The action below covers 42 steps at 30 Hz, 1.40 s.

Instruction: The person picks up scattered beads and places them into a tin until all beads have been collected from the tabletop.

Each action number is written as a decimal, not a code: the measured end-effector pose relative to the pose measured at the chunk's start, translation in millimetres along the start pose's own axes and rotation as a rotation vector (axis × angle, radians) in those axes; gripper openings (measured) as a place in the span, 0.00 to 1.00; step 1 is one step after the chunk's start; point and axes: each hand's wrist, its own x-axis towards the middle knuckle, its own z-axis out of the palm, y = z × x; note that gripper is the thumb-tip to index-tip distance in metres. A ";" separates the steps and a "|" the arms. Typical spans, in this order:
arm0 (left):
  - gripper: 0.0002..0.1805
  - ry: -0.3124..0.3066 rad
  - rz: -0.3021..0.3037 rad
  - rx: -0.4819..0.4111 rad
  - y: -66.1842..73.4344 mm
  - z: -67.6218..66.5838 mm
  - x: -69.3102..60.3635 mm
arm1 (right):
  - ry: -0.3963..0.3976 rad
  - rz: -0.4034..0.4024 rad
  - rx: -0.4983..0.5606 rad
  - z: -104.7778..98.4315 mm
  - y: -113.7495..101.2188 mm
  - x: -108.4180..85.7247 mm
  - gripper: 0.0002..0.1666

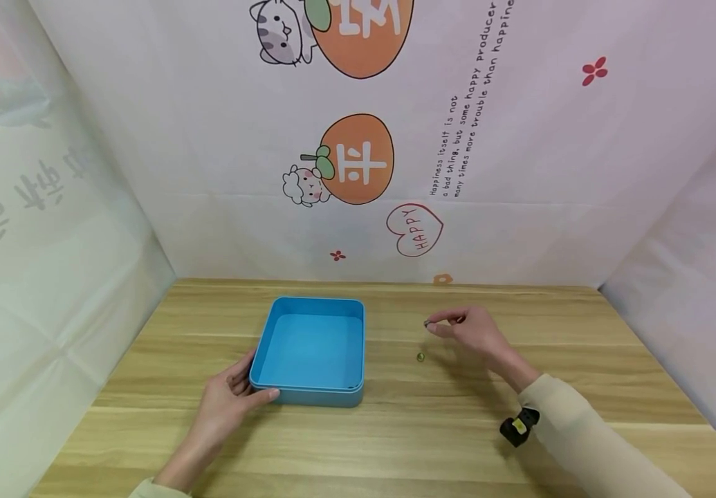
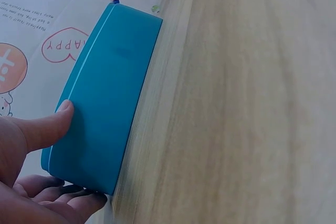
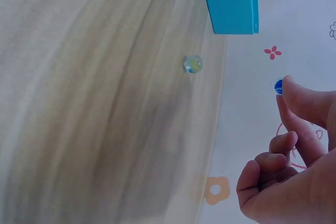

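Note:
A square blue box (image 1: 315,396), its top uncovered, sits on the wooden table. My left hand (image 1: 227,401) holds it by the near left corner, thumb along the front wall and fingers against the left side. Something small and dark shows in the box's near right corner, too little of it visible to identify. To the right of the box, my right hand (image 1: 472,335) pinches a blue marble (image 3: 279,86) between thumb and forefinger, above the table. A greenish clear marble (image 1: 420,357) lies on the wood just below that hand, apart from the box.
The wooden tabletop (image 1: 457,443) ends at a white printed sheet (image 1: 507,235) hanging behind it. Similar sheets stand along the left and right sides. A black band (image 1: 519,426) is on the right wrist.

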 end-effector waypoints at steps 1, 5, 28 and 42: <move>0.53 0.001 -0.003 -0.003 -0.2 0.0 0.0 | -0.002 -0.002 0.002 -0.4 -1.9 0.2 0.14; 0.53 -0.001 -0.012 -0.017 0.0 0.2 -0.3 | -0.005 -0.010 0.014 -2.2 -9.7 0.8 0.15; 0.54 -0.006 0.006 -0.012 -1.1 0.6 1.2 | -0.060 -0.044 0.002 8.7 -44.3 10.9 0.16; 0.54 -0.012 0.004 -0.009 0.9 0.6 -0.5 | -0.083 -0.104 0.043 23.9 -68.6 17.6 0.10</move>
